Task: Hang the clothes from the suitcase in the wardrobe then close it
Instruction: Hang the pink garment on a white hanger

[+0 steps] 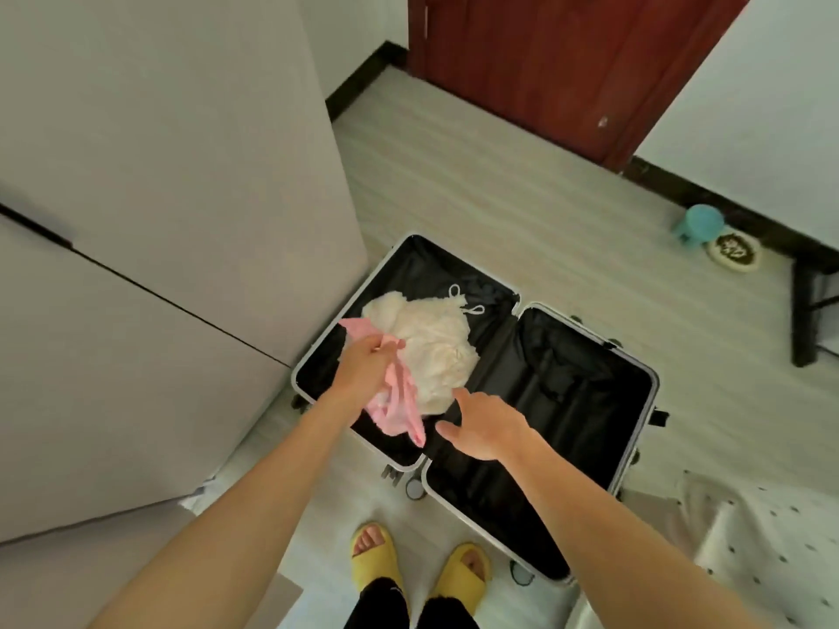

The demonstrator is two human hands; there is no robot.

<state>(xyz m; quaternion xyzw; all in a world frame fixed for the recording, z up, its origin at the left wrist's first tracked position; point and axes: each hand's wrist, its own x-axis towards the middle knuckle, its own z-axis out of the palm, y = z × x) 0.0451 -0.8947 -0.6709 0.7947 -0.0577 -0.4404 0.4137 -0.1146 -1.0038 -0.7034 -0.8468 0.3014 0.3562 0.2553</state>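
An open suitcase [633, 429] with black lining and a silver frame lies flat on the floor. In its left half sits a crumpled cream garment [436, 351] with thin straps. My left hand [363, 367] is shut on a pink garment [399, 410], which hangs down from my fist over the left half. My right hand [486, 426] hovers open, fingers spread, just right of the pink cloth and above the suitcase hinge. The white wardrobe [159, 197] stands at the left with its doors closed.
A dark red door [567, 61] is at the back. A small teal stool [699, 222] and a pet bowl [735, 254] sit by the right wall, beside a dark furniture leg [803, 311]. A dotted white cloth [762, 537] lies at lower right. My yellow slippers [417, 565] stand in front of the suitcase.
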